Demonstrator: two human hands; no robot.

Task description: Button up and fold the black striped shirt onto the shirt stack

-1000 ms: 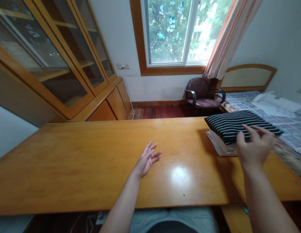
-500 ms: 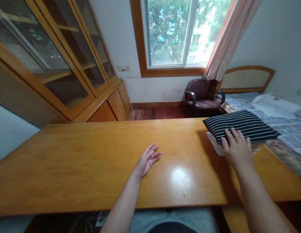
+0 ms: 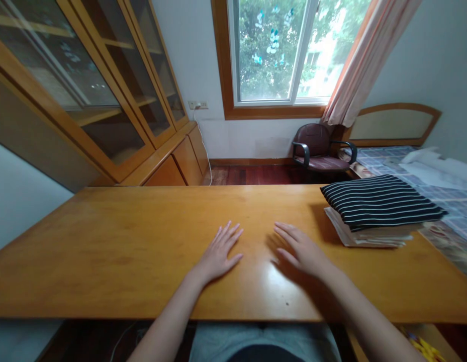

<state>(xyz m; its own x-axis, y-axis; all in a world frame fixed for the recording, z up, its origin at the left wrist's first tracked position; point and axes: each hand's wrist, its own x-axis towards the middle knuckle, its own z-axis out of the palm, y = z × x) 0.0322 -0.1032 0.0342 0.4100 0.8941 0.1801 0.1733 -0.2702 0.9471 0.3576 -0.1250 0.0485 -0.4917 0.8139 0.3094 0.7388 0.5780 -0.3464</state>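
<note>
My left hand [image 3: 217,252] lies flat and open on the wooden table [image 3: 116,241], palm down, holding nothing. My right hand [image 3: 303,251] hovers open just over the table beside it, fingers spread and pointing left, also empty. A folded black cloth with white stripes [image 3: 380,201] rests on a stack of pale folded cloth [image 3: 365,236] at the table's right end, well to the right of my right hand.
A glass-door wooden cabinet [image 3: 86,95] lines the left wall. A dark red armchair [image 3: 319,148] stands under the window [image 3: 289,48]. A bed [image 3: 440,186] with a patterned cover and white cloth lies at the right, beyond the table edge.
My right hand left the striped cloth stack and moved left to the table's middle, empty. My left hand turned flat on the table. The view shifted slightly.
</note>
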